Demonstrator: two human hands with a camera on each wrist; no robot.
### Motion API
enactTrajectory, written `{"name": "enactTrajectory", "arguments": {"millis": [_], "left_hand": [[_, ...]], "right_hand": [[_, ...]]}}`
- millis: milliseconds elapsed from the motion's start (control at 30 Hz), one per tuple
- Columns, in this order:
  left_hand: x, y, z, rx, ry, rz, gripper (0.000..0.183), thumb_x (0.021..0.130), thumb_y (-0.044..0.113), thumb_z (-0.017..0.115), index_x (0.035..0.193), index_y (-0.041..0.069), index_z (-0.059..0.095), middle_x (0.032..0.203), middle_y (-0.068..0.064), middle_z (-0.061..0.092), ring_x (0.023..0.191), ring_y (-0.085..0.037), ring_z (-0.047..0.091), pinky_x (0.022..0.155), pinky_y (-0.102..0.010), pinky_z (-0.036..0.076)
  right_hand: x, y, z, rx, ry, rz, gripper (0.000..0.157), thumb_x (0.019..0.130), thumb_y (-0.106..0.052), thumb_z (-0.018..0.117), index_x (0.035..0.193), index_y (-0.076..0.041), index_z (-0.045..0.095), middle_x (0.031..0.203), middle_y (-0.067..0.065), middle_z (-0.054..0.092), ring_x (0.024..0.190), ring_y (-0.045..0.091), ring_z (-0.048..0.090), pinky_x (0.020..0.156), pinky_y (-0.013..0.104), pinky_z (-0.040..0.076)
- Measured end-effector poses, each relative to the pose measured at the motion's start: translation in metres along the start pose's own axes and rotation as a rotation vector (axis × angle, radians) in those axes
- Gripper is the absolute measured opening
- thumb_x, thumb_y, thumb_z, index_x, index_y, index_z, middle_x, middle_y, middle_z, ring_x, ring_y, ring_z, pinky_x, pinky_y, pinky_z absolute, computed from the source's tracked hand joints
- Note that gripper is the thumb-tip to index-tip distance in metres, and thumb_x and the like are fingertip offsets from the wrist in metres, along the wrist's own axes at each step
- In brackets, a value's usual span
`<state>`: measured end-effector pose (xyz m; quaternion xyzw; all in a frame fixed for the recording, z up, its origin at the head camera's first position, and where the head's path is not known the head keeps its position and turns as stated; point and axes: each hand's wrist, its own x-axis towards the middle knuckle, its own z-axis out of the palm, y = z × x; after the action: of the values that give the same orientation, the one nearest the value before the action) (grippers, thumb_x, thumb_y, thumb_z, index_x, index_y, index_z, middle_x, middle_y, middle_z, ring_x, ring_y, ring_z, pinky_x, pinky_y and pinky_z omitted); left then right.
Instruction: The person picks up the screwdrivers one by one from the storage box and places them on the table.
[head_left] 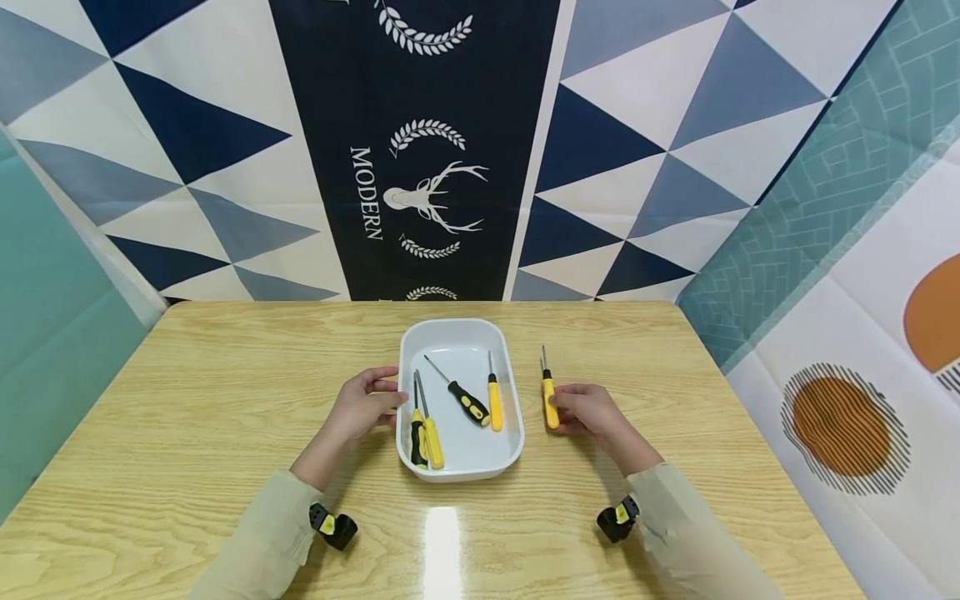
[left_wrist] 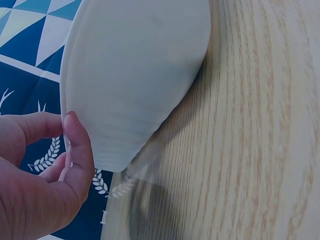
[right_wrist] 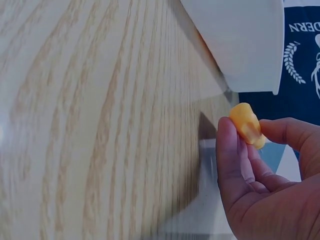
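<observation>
My left hand (head_left: 363, 406) pinches the left rim of a white plastic tray (head_left: 463, 457) between thumb and fingers. In the left wrist view the outer wall of the tray (left_wrist: 135, 75) fills the top. To the right of the tray, my right hand (head_left: 588, 408) grips a small screwdriver (head_left: 551, 404) by its yellow handle, its shaft pointing away from me. The right wrist view shows only the butt of that yellow handle (right_wrist: 245, 122) between thumb and fingertips. Several screwdrivers lie inside the tray, among them a black-and-yellow one (head_left: 468, 403) and a slim yellow one (head_left: 494, 404).
The tray sits on a wood-grain table (head_left: 225, 400), toward its far edge. Behind it hangs a patterned cloth (head_left: 420, 258) with a deer-head print. At the tray's left side lie a yellow-handled screwdriver (head_left: 432, 442) and another black-and-yellow screwdriver (head_left: 417, 437).
</observation>
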<state>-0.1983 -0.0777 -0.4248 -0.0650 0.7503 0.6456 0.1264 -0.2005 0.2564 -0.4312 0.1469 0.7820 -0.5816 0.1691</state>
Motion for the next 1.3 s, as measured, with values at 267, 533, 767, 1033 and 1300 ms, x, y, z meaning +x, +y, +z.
{"name": "enactTrajectory", "arguments": {"millis": [267,533,767,1033,1300], "left_hand": [[-0.0006,0.0008,0.0004,-0.008,0.005,-0.004,0.050,0.086,0.007,0.064,0.133,0.005,0.047,0.114,-0.015,0.051,0.075,-0.013,0.060,0.070,-0.030,0.057],[0.0009,-0.0010,0.0010,0.001,0.013,-0.017,0.049,0.086,0.006,0.064,0.132,0.007,0.048,0.113,-0.014,0.052,0.076,-0.014,0.061,0.070,-0.029,0.057],[0.0010,-0.0023,0.0017,0.004,0.022,-0.029,0.049,0.085,0.007,0.064,0.132,0.008,0.048,0.114,-0.013,0.052,0.079,-0.014,0.060,0.071,-0.029,0.057],[0.0006,-0.0019,0.0013,0.008,0.020,-0.022,0.049,0.086,0.007,0.064,0.132,0.007,0.048,0.114,-0.013,0.052,0.079,-0.013,0.059,0.071,-0.029,0.057],[-0.0010,-0.0017,0.0003,0.002,0.013,-0.010,0.050,0.086,0.008,0.064,0.133,0.006,0.047,0.115,-0.015,0.052,0.079,-0.013,0.059,0.071,-0.031,0.058]], "right_hand": [[0.0043,0.0026,-0.0040,-0.020,-0.006,0.023,0.044,0.091,-0.014,0.057,0.127,0.009,0.048,0.082,0.004,0.060,0.066,0.009,0.060,0.062,0.023,0.057],[0.0052,0.0044,-0.0060,-0.036,-0.018,0.011,0.040,0.090,-0.012,0.056,0.123,0.011,0.050,0.078,0.003,0.060,0.063,0.009,0.059,0.059,0.022,0.056],[0.0058,0.0041,-0.0050,-0.078,-0.006,0.018,0.038,0.090,-0.013,0.057,0.120,0.010,0.052,0.077,0.004,0.060,0.062,0.009,0.060,0.058,0.022,0.056],[0.0038,0.0009,-0.0017,-0.148,0.037,0.020,0.035,0.090,-0.014,0.058,0.117,0.009,0.055,0.078,0.006,0.061,0.060,0.010,0.060,0.056,0.024,0.056],[0.0032,0.0005,0.0021,-0.212,0.068,0.003,0.032,0.088,-0.014,0.059,0.112,0.008,0.057,0.079,0.009,0.060,0.054,0.011,0.058,0.051,0.024,0.055]]}}
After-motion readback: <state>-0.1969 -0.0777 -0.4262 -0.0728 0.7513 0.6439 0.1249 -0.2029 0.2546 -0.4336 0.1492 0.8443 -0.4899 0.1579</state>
